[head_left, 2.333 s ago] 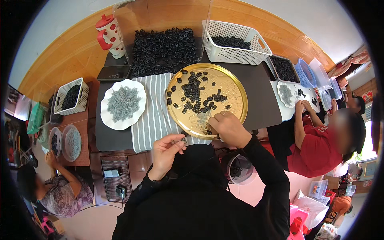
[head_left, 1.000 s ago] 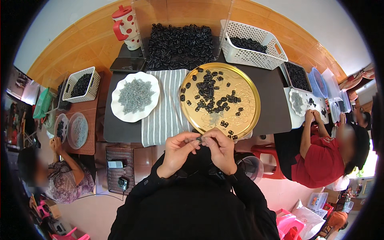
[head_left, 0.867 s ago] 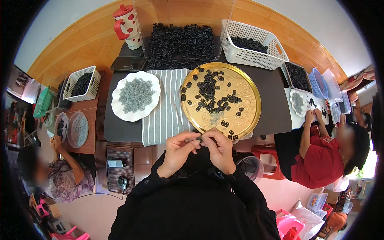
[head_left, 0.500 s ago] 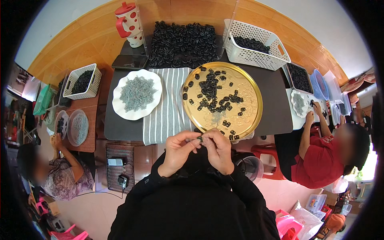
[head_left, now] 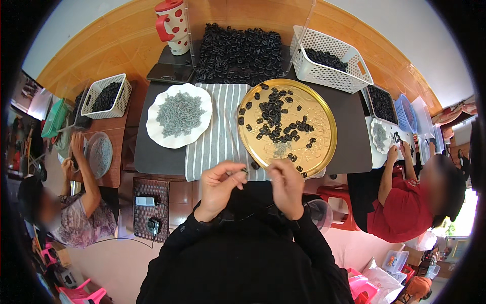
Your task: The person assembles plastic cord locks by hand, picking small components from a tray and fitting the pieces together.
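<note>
My left hand (head_left: 221, 186) is closed in a pinch just in front of the table edge. Between thumb and forefinger it grips a small dark green piece (head_left: 245, 171), too small to make out in detail. My right hand (head_left: 286, 188) is apart from it, in front of the round gold tray (head_left: 316, 159); its fingers are smeared by motion. On that tray lie many small black oval pieces with holes (head_left: 271, 112) and a little heap of fine silvery bits (head_left: 282, 149). One loose black piece (head_left: 255, 165) sits just beyond my hands, on the striped cloth (head_left: 215, 159).
Left of the tray, a white wavy-edged plate (head_left: 153, 121) holds small grey-green pieces. Behind are a heap of black links (head_left: 238, 53), a white perforated basket (head_left: 334, 78), a phone-like dark slab (head_left: 170, 73) and a spotted tumbler (head_left: 174, 30). Co-workers sit at side tables left and right.
My hands, together before, have come apart. The left keeps the small piece; the right has moved slightly right. The co-worker at left has raised an arm.
</note>
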A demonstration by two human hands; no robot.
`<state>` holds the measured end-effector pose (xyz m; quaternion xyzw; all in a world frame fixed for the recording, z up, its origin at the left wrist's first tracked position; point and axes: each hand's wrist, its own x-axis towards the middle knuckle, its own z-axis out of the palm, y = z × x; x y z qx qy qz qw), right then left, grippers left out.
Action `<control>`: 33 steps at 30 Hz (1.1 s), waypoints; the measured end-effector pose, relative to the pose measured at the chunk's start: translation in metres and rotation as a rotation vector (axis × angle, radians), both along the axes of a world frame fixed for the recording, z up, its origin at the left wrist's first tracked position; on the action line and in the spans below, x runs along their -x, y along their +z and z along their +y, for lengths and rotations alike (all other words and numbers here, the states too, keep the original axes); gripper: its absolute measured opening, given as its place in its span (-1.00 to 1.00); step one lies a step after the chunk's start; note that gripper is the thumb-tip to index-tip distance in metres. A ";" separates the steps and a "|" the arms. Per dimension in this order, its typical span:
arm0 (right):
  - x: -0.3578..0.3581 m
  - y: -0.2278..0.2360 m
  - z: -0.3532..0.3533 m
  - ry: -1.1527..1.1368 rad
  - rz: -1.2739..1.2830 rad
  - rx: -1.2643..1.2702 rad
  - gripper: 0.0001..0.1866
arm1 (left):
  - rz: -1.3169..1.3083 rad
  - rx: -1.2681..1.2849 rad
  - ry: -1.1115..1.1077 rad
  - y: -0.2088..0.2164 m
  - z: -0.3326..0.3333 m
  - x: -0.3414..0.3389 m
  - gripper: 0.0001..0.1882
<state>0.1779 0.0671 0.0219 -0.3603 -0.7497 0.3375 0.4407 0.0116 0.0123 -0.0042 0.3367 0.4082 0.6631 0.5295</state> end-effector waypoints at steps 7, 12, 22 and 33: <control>0.006 0.001 0.005 -0.063 -0.531 -0.383 -0.68 | -0.090 0.012 0.071 -0.008 0.001 0.020 -0.75; 0.016 0.000 0.007 -0.102 -0.844 -0.482 -0.63 | -0.104 0.049 0.043 -0.009 -0.002 0.015 -0.75; 0.017 -0.004 0.008 -0.019 -0.802 -0.487 -0.77 | -0.107 0.031 0.021 -0.013 -0.002 0.015 -0.78; 0.012 0.001 -0.002 -0.017 -0.029 0.094 -0.85 | -0.056 0.027 -0.034 -0.004 -0.002 0.007 -0.79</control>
